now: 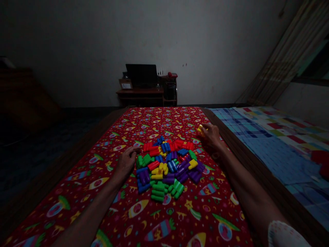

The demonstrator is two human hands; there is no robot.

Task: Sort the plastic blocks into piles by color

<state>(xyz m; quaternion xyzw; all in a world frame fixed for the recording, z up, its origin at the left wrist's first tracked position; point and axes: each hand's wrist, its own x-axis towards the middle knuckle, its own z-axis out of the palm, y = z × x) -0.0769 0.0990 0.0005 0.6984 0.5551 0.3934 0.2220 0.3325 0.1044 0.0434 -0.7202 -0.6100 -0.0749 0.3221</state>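
Toy building blocks in red, blue, green, yellow and purple lie in a loose pile (pixel 168 178) on a red patterned cloth (pixel 108 197). My right hand (pixel 211 134) is beyond the pile's right side, its fingers closed on a yellow toy block (pixel 199 128). At the pile's left edge, my left hand (pixel 127 157) rests low on the cloth with its fingers stretched toward a red block (pixel 147 147). Those fingers hold nothing that I can see. Nearest to its palm are green blocks (pixel 146 160), and a purple block (pixel 144 176) lies closer to me.
A brown border (pixel 218 120) runs along the cloth's right side. Beyond it spreads blue checked bedding (pixel 231 125). Against the far wall stands a desk (pixel 144 92) with a dark monitor (pixel 142 74). A curtain (pixel 280 65) hangs at the right.
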